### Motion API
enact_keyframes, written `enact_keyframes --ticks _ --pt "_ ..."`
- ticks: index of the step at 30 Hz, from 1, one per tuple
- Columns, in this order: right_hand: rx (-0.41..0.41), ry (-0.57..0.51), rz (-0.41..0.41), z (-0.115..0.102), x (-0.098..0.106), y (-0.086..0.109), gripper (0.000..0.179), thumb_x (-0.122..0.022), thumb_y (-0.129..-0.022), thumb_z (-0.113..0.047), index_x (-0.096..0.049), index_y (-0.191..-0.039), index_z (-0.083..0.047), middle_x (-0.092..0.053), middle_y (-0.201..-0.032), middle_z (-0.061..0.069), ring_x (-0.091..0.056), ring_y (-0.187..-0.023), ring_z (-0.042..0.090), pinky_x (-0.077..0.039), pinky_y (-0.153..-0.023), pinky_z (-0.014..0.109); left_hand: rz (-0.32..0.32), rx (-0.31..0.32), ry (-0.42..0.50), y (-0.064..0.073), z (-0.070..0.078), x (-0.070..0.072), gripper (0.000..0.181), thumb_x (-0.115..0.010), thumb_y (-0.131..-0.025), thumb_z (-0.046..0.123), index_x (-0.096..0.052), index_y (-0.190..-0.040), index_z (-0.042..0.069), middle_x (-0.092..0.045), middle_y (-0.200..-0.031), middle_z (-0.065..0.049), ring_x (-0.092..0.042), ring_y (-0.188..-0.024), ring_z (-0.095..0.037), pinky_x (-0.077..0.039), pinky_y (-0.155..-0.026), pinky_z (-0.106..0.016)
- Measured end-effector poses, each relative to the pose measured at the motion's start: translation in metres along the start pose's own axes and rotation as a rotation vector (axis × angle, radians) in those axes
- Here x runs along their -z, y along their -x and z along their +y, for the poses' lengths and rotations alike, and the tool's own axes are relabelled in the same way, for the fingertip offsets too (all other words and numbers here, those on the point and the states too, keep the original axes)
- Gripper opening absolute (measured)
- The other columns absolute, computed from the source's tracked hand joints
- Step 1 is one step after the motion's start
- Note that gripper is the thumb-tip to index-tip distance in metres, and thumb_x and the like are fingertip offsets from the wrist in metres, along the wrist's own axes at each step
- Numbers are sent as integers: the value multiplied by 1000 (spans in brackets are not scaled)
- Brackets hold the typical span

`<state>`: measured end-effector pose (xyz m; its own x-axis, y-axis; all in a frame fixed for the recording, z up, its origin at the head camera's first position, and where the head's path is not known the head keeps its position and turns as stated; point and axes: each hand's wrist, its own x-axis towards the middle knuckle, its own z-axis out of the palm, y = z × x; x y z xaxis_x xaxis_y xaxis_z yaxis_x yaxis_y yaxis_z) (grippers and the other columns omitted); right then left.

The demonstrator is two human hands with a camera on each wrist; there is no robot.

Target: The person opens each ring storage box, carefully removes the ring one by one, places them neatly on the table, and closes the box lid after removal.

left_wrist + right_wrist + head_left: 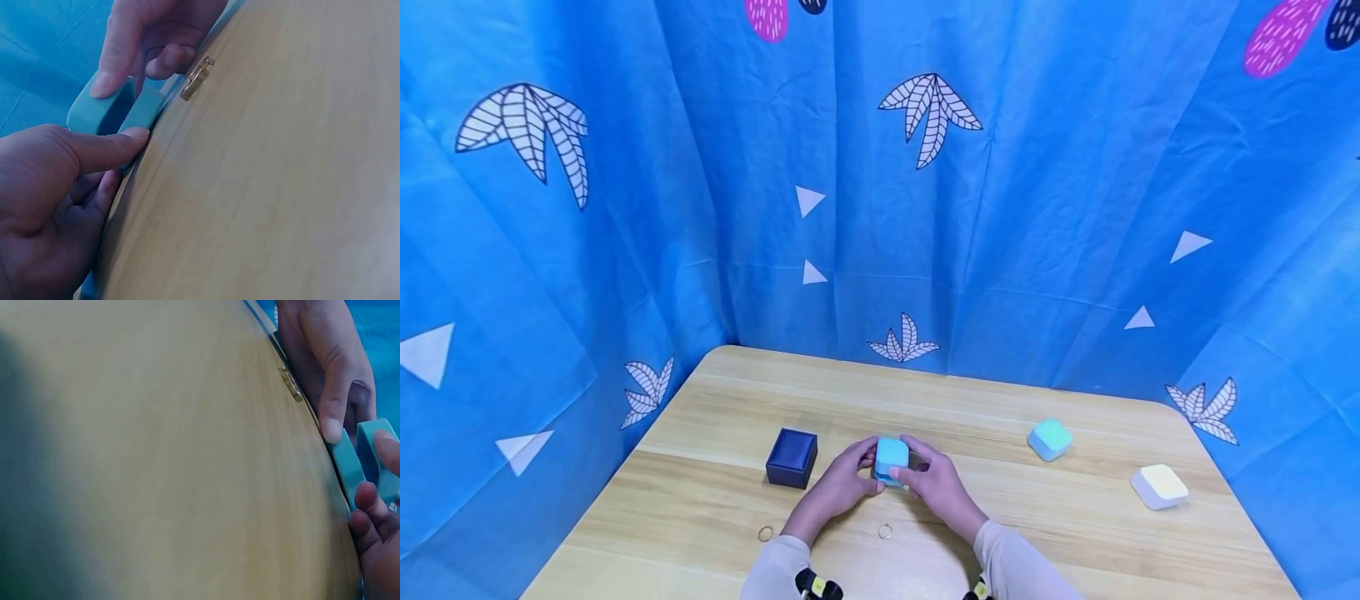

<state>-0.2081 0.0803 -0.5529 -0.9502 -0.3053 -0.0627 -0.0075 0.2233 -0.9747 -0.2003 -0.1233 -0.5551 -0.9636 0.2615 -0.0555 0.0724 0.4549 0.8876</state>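
A light blue ring box [892,454] sits between both hands on the wooden table, its lid [94,109] partly raised from the base [142,109] with a dark gap between. My left hand [844,482] grips the base from the left, thumb on its front. From the right, my right hand [938,486] holds the box, its thumb pressing on the lid in both wrist views. A thin ring [885,531] lies on the table in front of the box, and another ring [765,533] lies near the left forearm. What the box contains is hidden.
A dark blue ring box [792,458] stands shut left of the hands. Toward the right are a mint green box [1050,439] and a white box [1159,487]. Behind the table's [887,371] far edge hangs a blue patterned curtain [887,225].
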Motion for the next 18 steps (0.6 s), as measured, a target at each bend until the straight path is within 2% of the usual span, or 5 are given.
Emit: enact_keyframes --ticks 4,10,18 --pt "2 21 -6 2 0 1 71 -78 -88 -35 -49 -150 -17 -61 -119 12 -56 -64 16 -52 -56 25 -2 2 4 0 -1 0 71 -75 -88 5 -43 -152 6 -51 -146 -17 -53 -132 -36 -42 -112 -52" --pt "17 47 -9 2 0 -1 71 -79 -87 -27 -48 -150 -14 -56 -138 14 -56 -62 14 -52 -53 23 -5 5 7 0 -1 0 71 -75 -88 6 -43 -152 6 -50 -147 -17 -53 -133 -37 -42 -113 -52" --pt "87 185 -14 2 -2 -2 70 -79 -86 -18 -49 -148 -11 -50 -146 18 -50 -66 8 -51 -60 20 -6 -19 7 -1 -1 2 71 -75 -86 3 -44 -150 3 -51 -145 -19 -55 -130 -39 -44 -110 -51"
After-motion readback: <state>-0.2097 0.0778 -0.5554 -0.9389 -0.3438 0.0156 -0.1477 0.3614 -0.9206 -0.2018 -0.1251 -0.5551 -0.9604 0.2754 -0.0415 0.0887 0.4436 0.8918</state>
